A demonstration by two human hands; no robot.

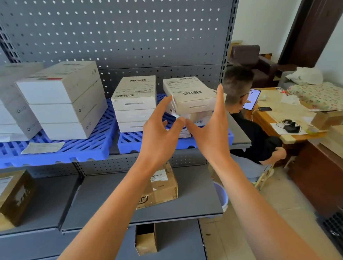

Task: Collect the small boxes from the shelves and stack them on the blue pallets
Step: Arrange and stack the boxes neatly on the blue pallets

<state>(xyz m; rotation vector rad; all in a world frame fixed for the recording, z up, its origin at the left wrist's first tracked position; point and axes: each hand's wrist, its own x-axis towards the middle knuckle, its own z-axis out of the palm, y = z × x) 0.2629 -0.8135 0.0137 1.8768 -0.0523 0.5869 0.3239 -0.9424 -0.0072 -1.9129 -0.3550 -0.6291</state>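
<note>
Both hands are raised in front of the grey pegboard shelving, fingers spread and nothing held. The left hand is fanned wide, its index fingertip touching or just short of the near left corner of the top white box; which of the two cannot be told. The right hand is held upright on the other side, index finger straight up by that box's right edge, thumb reaching inward until the two thumbs nearly meet.

That top white box, labelled with barcodes, is set slightly askew on the right-hand stack, which is carried by the right blue pallet on the upper shelf. Just beside it on the same pallet a neater stack of three white boxes is seen. On the left blue pallet two taller stacks of larger white boxes are lined up, and a paper slip is laid flat on its front.

On the shelf below, a brown cardboard parcel is partly hidden behind the left forearm, and another brown carton is seen at far left. Lower still, an open small carton is stood on end.

To the right, a seated person is turned toward a phone at a wooden bench.
</note>
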